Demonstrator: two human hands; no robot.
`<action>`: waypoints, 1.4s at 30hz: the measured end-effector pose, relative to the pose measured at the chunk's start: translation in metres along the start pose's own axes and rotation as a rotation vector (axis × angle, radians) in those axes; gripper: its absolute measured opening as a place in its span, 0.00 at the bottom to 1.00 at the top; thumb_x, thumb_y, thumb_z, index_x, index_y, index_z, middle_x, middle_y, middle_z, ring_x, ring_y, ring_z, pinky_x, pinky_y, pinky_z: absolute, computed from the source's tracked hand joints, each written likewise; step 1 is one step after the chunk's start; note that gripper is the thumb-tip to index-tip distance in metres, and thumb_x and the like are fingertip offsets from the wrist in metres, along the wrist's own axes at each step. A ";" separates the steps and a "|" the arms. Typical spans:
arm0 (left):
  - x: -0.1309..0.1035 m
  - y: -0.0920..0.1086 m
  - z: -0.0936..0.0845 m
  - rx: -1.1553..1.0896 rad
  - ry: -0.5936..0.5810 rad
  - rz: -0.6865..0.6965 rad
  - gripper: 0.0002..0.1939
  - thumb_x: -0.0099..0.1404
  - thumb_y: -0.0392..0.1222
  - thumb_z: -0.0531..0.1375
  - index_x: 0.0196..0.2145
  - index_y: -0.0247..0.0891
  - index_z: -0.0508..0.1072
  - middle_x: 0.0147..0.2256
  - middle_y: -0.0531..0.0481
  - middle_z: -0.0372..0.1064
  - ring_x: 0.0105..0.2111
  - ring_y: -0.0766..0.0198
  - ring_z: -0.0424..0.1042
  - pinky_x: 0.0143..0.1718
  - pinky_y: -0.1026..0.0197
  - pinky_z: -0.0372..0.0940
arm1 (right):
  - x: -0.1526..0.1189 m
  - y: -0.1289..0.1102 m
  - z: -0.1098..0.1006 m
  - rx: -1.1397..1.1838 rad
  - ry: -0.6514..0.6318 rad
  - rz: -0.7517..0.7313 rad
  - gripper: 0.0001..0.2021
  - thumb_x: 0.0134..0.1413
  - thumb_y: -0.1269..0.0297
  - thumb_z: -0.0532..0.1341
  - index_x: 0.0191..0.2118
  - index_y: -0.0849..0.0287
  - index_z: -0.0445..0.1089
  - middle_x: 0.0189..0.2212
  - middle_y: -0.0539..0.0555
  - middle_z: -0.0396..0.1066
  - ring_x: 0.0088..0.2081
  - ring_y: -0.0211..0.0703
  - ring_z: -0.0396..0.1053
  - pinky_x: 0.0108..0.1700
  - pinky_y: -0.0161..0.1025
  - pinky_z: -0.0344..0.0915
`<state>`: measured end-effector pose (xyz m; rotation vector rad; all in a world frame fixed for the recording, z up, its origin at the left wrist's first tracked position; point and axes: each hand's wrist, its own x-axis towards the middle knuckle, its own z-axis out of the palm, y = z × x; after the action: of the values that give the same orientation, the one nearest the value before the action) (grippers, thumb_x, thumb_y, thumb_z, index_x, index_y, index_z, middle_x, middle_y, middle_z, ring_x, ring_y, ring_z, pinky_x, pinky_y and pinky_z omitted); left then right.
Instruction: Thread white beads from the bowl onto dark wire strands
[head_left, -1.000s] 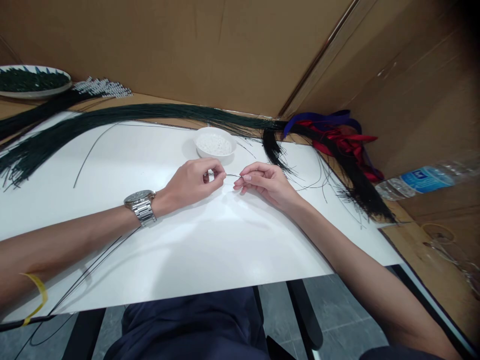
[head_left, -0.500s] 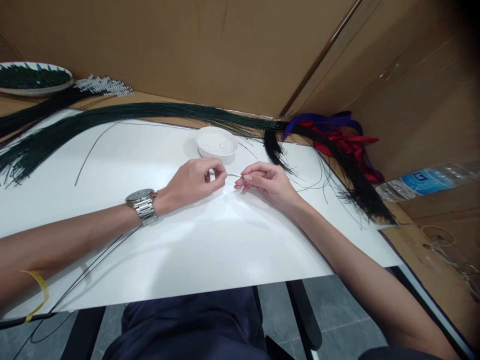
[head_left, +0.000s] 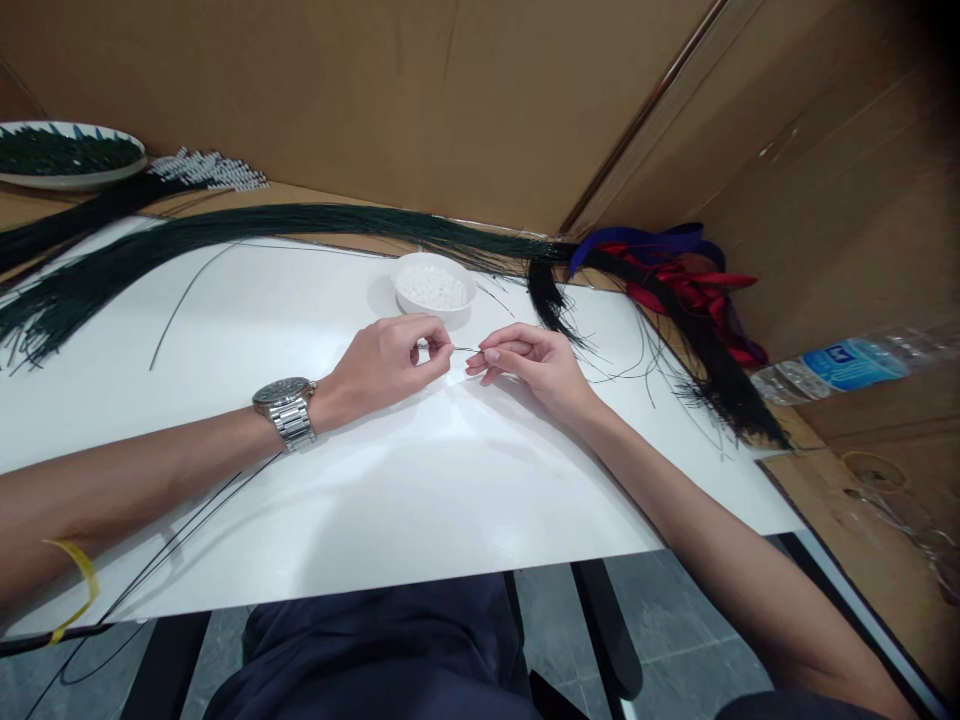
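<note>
My left hand (head_left: 394, 358), with a metal watch on its wrist, pinches a thin dark cord (head_left: 466, 349) between thumb and forefinger. Close on the right, my right hand (head_left: 534, 366) grips the same cord with thumb and fingertips. A short stretch of cord spans the small gap between the two hands. Whether a small piece sits in the right fingertips is too small to tell. Two dark strands run under my left forearm to the table's front edge. Just beyond the hands stands a white bowl (head_left: 433, 285) of small white pieces.
A long bundle of dark green cords (head_left: 300, 218) lies along the back of the white table (head_left: 420, 500). At the back left are a plate of green pieces (head_left: 71, 155) and white-tipped cords (head_left: 210, 170). Ribbons (head_left: 675, 265) and a plastic bottle (head_left: 847, 365) lie at right.
My right hand has shifted very slightly left, toward my left hand. Both hands keep their pinch on the cord, and the rest looks the same.
</note>
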<state>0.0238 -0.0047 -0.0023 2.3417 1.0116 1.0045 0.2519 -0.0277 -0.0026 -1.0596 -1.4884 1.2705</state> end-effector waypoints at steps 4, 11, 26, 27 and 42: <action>-0.001 -0.001 0.000 0.010 0.001 0.025 0.06 0.65 0.40 0.59 0.31 0.38 0.73 0.28 0.54 0.73 0.26 0.68 0.66 0.29 0.64 0.59 | -0.001 0.000 0.002 0.007 0.018 -0.008 0.11 0.52 0.57 0.71 0.37 0.58 0.76 0.33 0.55 0.81 0.36 0.47 0.80 0.35 0.40 0.75; -0.001 0.000 0.000 0.030 0.010 0.012 0.06 0.65 0.40 0.59 0.30 0.38 0.73 0.29 0.54 0.73 0.27 0.68 0.68 0.29 0.64 0.59 | -0.002 -0.001 0.003 -0.043 0.038 -0.029 0.11 0.53 0.57 0.70 0.37 0.59 0.76 0.33 0.56 0.81 0.37 0.48 0.80 0.36 0.40 0.75; -0.002 -0.001 0.000 -0.006 -0.016 0.087 0.06 0.66 0.39 0.58 0.31 0.38 0.73 0.27 0.54 0.71 0.26 0.68 0.66 0.29 0.64 0.58 | -0.004 -0.002 0.012 0.042 0.002 -0.006 0.11 0.52 0.57 0.71 0.37 0.58 0.75 0.33 0.56 0.81 0.37 0.48 0.80 0.36 0.40 0.75; -0.001 -0.001 0.000 -0.007 -0.011 0.089 0.06 0.66 0.39 0.58 0.31 0.38 0.73 0.27 0.54 0.71 0.26 0.69 0.66 0.29 0.64 0.58 | -0.003 -0.002 0.012 0.054 -0.002 -0.001 0.11 0.52 0.57 0.71 0.37 0.58 0.75 0.33 0.55 0.82 0.37 0.48 0.80 0.36 0.40 0.75; -0.001 -0.001 0.001 -0.015 -0.005 0.094 0.06 0.66 0.39 0.58 0.31 0.38 0.72 0.28 0.55 0.71 0.26 0.69 0.65 0.29 0.64 0.58 | -0.003 -0.003 0.013 0.120 -0.009 0.049 0.11 0.51 0.58 0.71 0.36 0.58 0.75 0.34 0.55 0.82 0.35 0.46 0.80 0.34 0.39 0.74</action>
<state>0.0234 -0.0048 -0.0037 2.3980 0.8961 1.0364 0.2396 -0.0341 -0.0009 -1.0175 -1.3820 1.3832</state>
